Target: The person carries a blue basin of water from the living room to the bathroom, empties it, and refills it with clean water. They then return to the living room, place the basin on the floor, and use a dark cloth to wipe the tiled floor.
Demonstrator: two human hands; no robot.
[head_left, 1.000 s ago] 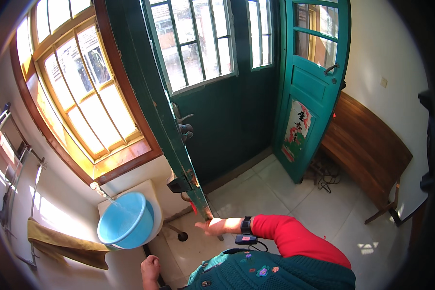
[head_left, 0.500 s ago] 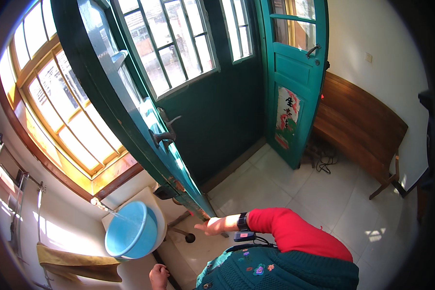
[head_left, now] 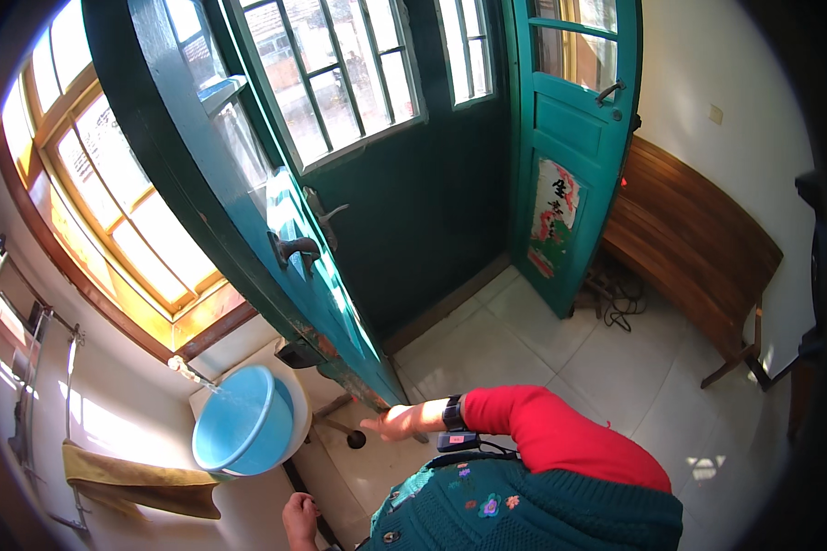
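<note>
My right hand [head_left: 390, 422], reaching left from a red sleeve with a dark watch at the wrist, has its fingers stretched out and holds nothing. It is beside the lower end of the near teal door's [head_left: 326, 312] edge; whether it touches the door is unclear. Low in the picture, my left hand [head_left: 300, 521] has its fingers curled in, with nothing visible in them. Beyond it, a light blue basin [head_left: 289, 422] sits tilted on a pale sink [head_left: 300, 390]. Water runs into the basin from a wall tap [head_left: 186, 369].
A brown towel [head_left: 142, 482] hangs from a metal rack [head_left: 72, 386] at the left. Another teal door [head_left: 570, 138] stands ajar at the back, with a wooden bench [head_left: 685, 239] behind it and cables [head_left: 623, 308] on the tiled floor [head_left: 616, 395]. A wood-framed window [head_left: 124, 211] is above the basin.
The view has shifted: the basin and near door's handle appear further left, the back door and barred window further right. My hands keep nearly the same pose.
</note>
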